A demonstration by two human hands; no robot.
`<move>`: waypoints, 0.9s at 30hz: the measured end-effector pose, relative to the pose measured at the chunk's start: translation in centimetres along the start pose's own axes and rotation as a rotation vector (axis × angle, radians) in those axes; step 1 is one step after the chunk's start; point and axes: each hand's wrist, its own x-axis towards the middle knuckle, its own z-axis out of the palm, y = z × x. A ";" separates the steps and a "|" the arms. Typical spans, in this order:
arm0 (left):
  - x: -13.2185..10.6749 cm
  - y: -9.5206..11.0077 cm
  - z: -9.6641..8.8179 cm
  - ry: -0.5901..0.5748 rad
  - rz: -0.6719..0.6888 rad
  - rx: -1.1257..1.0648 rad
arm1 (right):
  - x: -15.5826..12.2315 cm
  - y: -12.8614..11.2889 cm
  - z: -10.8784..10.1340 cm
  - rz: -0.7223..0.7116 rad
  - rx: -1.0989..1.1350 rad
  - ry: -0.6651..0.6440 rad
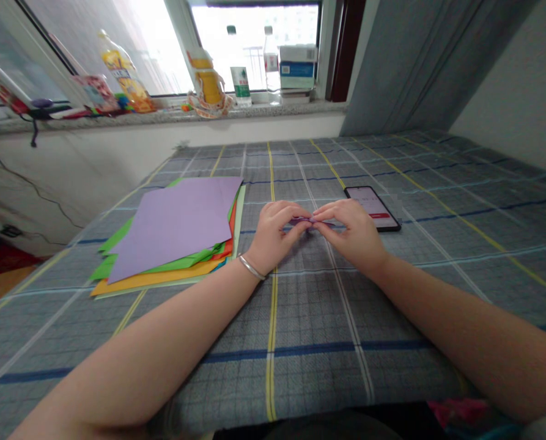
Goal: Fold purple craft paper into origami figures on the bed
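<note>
No lettering, brand or number is legible. Markings too small or blurred to read are noted on the phone screen [372, 208], the orange-yellow bottle's label [121, 72], the green label [241, 82] on the windowsill, and the blue-and-white box [296, 69].

On the windowsill [162, 121] stands a yellow container [208, 85] — left of it an orange drink bottle [126, 74], right of it a green-labelled bottle [241, 84], then a blue-and-white box [297, 69]. Nearer than the container, off to its right, lies a phone [374, 208].
</note>
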 end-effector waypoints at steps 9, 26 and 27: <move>0.0 -0.5 0.1 0.060 -0.044 -0.119 | -0.1 -0.2 0.2 0.042 0.065 0.053; -0.1 -1.9 0.7 0.163 -0.296 -0.246 | -0.1 1.3 0.9 0.322 0.347 0.104; 0.0 -2.0 0.7 0.174 -0.330 -0.274 | -0.1 1.5 1.0 0.351 0.372 0.099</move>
